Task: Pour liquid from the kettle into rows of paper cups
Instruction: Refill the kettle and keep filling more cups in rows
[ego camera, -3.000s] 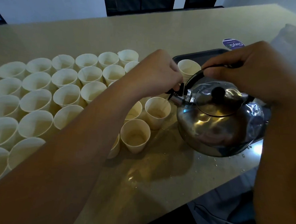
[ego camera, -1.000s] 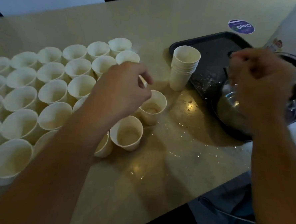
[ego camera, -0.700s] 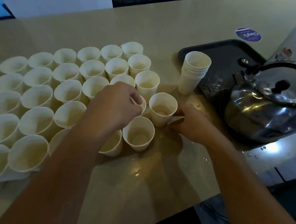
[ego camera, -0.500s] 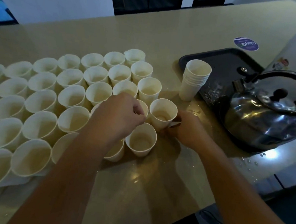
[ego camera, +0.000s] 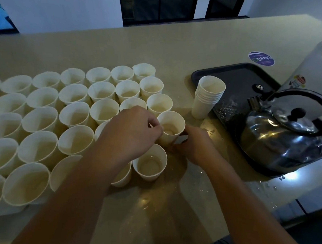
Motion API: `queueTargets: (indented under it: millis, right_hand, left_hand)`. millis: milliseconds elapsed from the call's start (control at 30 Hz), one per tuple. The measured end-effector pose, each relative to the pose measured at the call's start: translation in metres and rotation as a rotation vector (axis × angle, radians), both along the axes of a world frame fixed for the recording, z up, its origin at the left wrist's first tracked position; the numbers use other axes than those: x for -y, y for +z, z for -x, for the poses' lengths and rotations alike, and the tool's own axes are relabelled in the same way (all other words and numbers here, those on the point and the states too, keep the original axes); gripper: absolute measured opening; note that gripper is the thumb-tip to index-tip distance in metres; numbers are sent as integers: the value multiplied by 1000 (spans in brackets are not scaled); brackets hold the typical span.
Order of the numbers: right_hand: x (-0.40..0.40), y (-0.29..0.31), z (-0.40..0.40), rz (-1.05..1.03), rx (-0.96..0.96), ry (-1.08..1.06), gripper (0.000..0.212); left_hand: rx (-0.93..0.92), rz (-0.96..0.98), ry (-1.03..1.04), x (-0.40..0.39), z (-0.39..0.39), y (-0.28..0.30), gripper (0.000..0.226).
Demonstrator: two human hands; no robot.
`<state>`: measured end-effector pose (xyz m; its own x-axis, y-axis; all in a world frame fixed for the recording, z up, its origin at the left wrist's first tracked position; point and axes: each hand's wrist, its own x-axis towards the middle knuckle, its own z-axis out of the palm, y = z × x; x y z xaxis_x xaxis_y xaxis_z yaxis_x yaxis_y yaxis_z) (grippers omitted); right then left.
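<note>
Several white paper cups (ego camera: 75, 114) stand in rows on the left of the tan counter (ego camera: 161, 46). The steel kettle (ego camera: 283, 140) with its black handle sits at the right, on the near end of the black tray (ego camera: 232, 75), and no hand touches it. My left hand (ego camera: 131, 133) hovers over the right end of the rows, its fingertips pinching the rim of a mostly hidden cup. My right hand (ego camera: 194, 142) grips the lower side of the neighbouring cup (ego camera: 171, 127), which holds a little liquid. Just in front stands another cup (ego camera: 150, 162).
A stack of nested cups (ego camera: 208, 97) stands at the tray's left edge. Water drops spot the tray and the counter around the kettle. A round purple sticker (ego camera: 261, 58) lies behind the tray. A white bag (ego camera: 314, 74) is at the far right. The counter's edge runs diagonally at the lower right.
The kettle went from pouring over the cups to standing on the tray. My right hand left its handle and came to the cup next to my left hand.
</note>
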<state>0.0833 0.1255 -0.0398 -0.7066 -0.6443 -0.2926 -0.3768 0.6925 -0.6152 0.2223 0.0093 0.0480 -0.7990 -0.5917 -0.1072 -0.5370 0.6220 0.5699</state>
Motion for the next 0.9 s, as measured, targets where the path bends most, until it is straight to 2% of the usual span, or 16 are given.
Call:
queueTargets:
  millis: [67, 100, 167, 233, 333, 467, 567, 667, 767, 900]
  right_hand:
    - [-6, 7, 10, -57, -68, 18, 62]
    - [-10, 12, 14, -13, -123, -21, 53]
    - [-19, 25, 21, 191, -236, -166, 29]
    - [-22, 38, 28, 400, -324, -277, 16]
    - [-20, 53, 45, 466, -435, -286, 24]
    - [-16, 62, 67, 196, -513, -136, 29]
    - [-16, 59, 74, 183, -561, -118, 24]
    - [-17, 53, 82, 161, -606, -123, 20]
    - [-23, 44, 84, 234, -601, -100, 16]
    - [-30, 31, 84, 371, -610, -95, 14]
  left_hand:
    - [-15, -4, -9, 1, 2, 1, 15]
    - [-23, -7, -11, 1, 3, 1, 15]
    - [-41, -10, -24, 1, 7, 4, 16]
    - [-60, -22, -53, 1, 13, 7, 17]
    - [-98, -88, -93, -4, 26, 12, 15]
    - [-167, -100, -102, -9, 46, 17, 20]
    - [-212, -100, -126, -10, 68, 22, 33]
    - [-184, -85, -175, -12, 93, 23, 56]
    - [-130, -26, -188, -16, 117, 18, 77]
    - [-56, -55, -195, -16, 144, 7, 75]
